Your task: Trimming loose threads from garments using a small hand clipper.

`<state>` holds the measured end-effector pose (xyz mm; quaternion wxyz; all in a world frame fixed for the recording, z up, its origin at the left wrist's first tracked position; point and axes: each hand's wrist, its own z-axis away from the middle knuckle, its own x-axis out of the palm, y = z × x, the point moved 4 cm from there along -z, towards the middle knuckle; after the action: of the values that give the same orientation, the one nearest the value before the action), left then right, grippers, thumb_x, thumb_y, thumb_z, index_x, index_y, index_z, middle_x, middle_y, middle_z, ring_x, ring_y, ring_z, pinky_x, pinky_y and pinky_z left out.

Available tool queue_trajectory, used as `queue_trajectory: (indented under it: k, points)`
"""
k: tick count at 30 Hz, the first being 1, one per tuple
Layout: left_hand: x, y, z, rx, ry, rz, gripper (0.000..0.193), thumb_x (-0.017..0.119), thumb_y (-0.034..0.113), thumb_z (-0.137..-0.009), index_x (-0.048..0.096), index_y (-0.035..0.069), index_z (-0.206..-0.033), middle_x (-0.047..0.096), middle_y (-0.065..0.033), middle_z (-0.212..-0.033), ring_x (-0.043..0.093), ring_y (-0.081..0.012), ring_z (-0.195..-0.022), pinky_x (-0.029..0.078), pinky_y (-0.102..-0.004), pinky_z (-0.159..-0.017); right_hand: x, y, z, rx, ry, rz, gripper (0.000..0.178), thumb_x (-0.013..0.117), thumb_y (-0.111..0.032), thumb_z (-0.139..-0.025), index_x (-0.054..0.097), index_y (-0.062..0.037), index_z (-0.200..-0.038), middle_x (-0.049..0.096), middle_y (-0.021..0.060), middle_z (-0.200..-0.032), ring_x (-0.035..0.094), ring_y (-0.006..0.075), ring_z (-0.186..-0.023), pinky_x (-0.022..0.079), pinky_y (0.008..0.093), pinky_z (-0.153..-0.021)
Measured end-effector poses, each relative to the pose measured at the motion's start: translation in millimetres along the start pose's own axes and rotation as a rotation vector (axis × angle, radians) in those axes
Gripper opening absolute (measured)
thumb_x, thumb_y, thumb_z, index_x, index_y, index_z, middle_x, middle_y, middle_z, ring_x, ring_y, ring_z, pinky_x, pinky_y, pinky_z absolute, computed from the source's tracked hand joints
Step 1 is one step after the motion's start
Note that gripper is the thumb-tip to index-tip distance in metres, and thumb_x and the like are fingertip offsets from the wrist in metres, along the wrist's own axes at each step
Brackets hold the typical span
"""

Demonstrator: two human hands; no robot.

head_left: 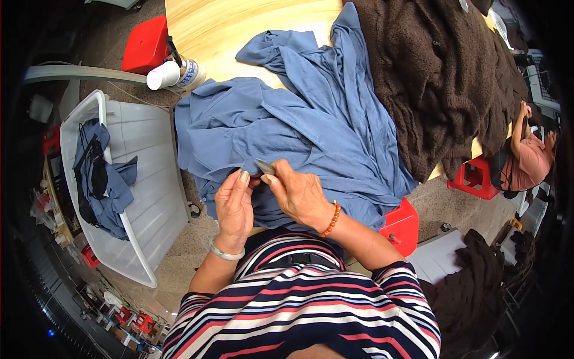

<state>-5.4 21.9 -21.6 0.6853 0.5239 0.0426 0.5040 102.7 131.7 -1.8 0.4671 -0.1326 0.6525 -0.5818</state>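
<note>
A blue knit garment (287,128) lies crumpled over the near part of the table, its edge hanging toward my body. My left hand (235,210) pinches a bit of this fabric between thumb and fingers. Close beside it, my right hand (302,194) is closed around a small grey metal tool with a pointed end, probably thread snips (264,167). The tips of both hands nearly meet at the garment's near edge. What lies exactly between the fingertips is hidden.
Dark brown fleecy fabric (430,78) is heaped on the right of the wooden table (239,21). At left stands a white bin (149,179) holding blue garments. A jar (192,75), a white cup (162,76) and red stools (145,43) are nearby. Another person (529,155) sits at far right.
</note>
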Motion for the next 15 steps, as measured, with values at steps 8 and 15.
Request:
queue_trajectory:
  k: [8, 15]
  points:
    - [0, -1, -1, -0.013, 0.024, 0.022, 0.015, 0.058, 0.007, -0.098, 0.066, 0.002, -0.109, 0.067, -0.0053, -0.102, 0.062, -0.0137, -0.093, 0.05, -0.0317, -0.089, 4, -1, 0, -0.054, -0.048, 0.009, 0.02, 0.059, -0.022, -0.096, 0.05, -0.005, -0.098, 0.055, 0.0137, -0.059, 0.059, 0.037, -0.054, 0.042, 0.0457, -0.047]
    - [-9, 18, 11, 0.111, 0.017, -0.052, 0.018, 0.054, 0.009, -0.098, 0.061, 0.0, -0.112, 0.064, -0.0093, -0.11, 0.059, -0.0185, -0.104, 0.046, -0.0352, -0.093, -20, 5, -7, -0.09, 0.069, -0.038, 0.024, 0.067, -0.024, -0.091, 0.053, -0.0055, -0.096, 0.055, 0.012, -0.06, 0.058, 0.0321, -0.051, 0.045, 0.0397, -0.048]
